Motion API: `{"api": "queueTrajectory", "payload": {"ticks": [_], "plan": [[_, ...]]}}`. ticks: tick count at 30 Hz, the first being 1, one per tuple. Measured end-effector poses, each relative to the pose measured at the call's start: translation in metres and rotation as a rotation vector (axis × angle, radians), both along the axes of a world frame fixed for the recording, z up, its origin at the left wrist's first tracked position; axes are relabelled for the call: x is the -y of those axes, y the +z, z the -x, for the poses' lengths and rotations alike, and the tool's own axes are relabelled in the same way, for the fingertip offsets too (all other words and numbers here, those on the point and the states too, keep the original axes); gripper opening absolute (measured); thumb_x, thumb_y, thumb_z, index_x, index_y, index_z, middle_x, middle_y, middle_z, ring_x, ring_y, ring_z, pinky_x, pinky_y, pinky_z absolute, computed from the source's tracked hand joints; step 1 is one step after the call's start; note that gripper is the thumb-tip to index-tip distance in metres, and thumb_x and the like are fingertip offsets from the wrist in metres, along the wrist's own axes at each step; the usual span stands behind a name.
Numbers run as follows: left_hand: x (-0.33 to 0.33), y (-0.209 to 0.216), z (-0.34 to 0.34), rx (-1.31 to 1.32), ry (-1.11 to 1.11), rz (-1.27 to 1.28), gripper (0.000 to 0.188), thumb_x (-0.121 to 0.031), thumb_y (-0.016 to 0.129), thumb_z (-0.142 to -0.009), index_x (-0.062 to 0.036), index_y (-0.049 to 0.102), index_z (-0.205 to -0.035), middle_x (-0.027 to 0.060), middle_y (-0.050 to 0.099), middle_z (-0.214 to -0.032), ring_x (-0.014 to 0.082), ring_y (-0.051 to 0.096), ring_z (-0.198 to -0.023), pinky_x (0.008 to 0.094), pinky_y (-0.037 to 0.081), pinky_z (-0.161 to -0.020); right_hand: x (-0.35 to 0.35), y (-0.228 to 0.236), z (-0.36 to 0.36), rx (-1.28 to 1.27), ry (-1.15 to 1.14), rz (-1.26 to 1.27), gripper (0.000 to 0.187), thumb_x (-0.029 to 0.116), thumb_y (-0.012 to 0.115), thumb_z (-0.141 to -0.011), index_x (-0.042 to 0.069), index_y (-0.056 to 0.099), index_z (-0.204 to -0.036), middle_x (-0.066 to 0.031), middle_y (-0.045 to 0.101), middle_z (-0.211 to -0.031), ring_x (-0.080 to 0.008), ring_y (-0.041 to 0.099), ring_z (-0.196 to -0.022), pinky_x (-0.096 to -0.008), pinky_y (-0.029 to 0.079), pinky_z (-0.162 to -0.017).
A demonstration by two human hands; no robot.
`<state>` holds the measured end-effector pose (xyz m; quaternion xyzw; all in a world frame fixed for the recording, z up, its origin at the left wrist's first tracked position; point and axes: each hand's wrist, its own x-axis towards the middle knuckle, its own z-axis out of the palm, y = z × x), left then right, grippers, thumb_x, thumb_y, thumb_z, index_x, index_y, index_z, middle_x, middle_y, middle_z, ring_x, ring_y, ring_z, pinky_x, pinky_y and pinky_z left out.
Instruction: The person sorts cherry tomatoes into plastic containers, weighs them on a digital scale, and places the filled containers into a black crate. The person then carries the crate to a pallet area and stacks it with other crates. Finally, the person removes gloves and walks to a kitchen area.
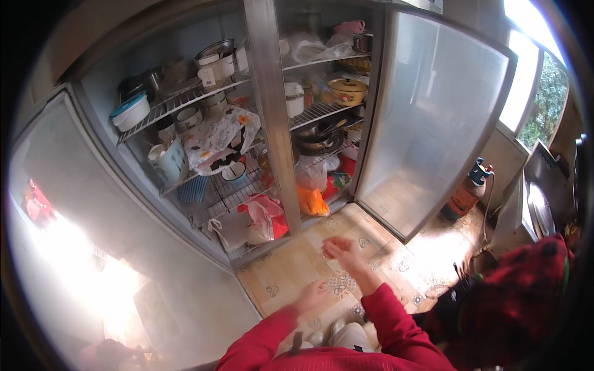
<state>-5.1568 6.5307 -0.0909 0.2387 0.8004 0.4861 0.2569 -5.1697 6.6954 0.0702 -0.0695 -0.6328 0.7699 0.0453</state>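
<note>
Both my arms, in red sleeves, reach forward over the tiled floor before an open two-door cabinet. My left hand is low near my body, touching nothing that I can see; blur hides its fingers. Farther forward, my right hand has loosely bent fingers with nothing visible in them. Nearest to it on the bottom level are an orange bag and a red-and-white bag. Above them, a patterned cloth drapes over a wire shelf near a blue-rimmed bowl.
The frosted left door and right door stand swung out. A yellow lidded pot and a blue-lidded container sit on shelves. A gas cylinder is beyond the right door. Someone's red-black checked sleeve is close at right.
</note>
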Motion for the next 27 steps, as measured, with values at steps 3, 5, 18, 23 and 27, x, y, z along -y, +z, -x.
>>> {"api": "queueTrajectory", "payload": {"ticks": [3,5,18,23,27], "plan": [[-0.013,0.021,0.069,-0.057,0.079,-0.101,0.042,-0.009,0.064,-0.081,0.0017,0.052,-0.12,0.0112,0.062,-0.102,0.0157,0.061,-0.089,0.0285,0.05,-0.078,-0.062,0.022,0.086,-0.11,0.005,-0.162,0.018,0.016,0.059,-0.09,-0.001,0.064,-0.094,0.0003,0.061,-0.077,-0.0072,0.053,-0.069,-0.0232,0.044,-0.061],[-0.031,0.039,0.116,-0.103,0.136,-0.112,0.041,-0.007,0.063,-0.082,0.0011,0.052,-0.121,0.01,0.062,-0.102,0.0145,0.06,-0.09,0.0281,0.049,-0.08,-0.107,0.04,0.145,-0.168,0.015,-0.298,0.018,0.016,0.06,-0.088,-0.001,0.064,-0.092,-0.0015,0.062,-0.076,-0.0089,0.056,-0.069,-0.025,0.046,-0.062],[-0.169,0.246,0.342,-0.409,0.374,-0.21,0.04,-0.006,0.058,-0.087,-0.0021,0.05,-0.126,0.0072,0.06,-0.115,0.016,0.057,-0.107,0.0305,0.045,-0.091,-0.248,0.186,0.515,-0.606,-0.078,-1.125,0.017,0.015,0.057,-0.081,0.002,0.065,-0.088,-0.0173,0.064,-0.077,-0.0353,0.062,-0.074,-0.0382,0.049,-0.068],[-0.197,0.294,0.434,-0.605,0.349,-0.298,0.038,-0.004,0.056,-0.087,-0.0002,0.05,-0.125,0.0102,0.058,-0.119,0.0199,0.055,-0.111,0.0324,0.043,-0.094,-0.259,0.181,0.628,-0.635,0.042,-1.387,0.019,0.015,0.056,-0.081,0.005,0.066,-0.095,-0.0167,0.065,-0.089,-0.0348,0.062,-0.082,-0.0389,0.049,-0.073],[-0.229,0.329,0.504,-0.69,0.458,-0.5,0.036,-0.005,0.052,-0.089,0.0,0.048,-0.124,0.012,0.055,-0.12,0.0206,0.052,-0.112,0.0328,0.039,-0.098,-0.253,0.164,0.727,-0.897,0.084,-1.502,0.029,0.019,0.061,-0.074,0.008,0.066,-0.101,-0.0145,0.065,-0.102,-0.0315,0.06,-0.096,-0.0411,0.047,-0.083]]}}
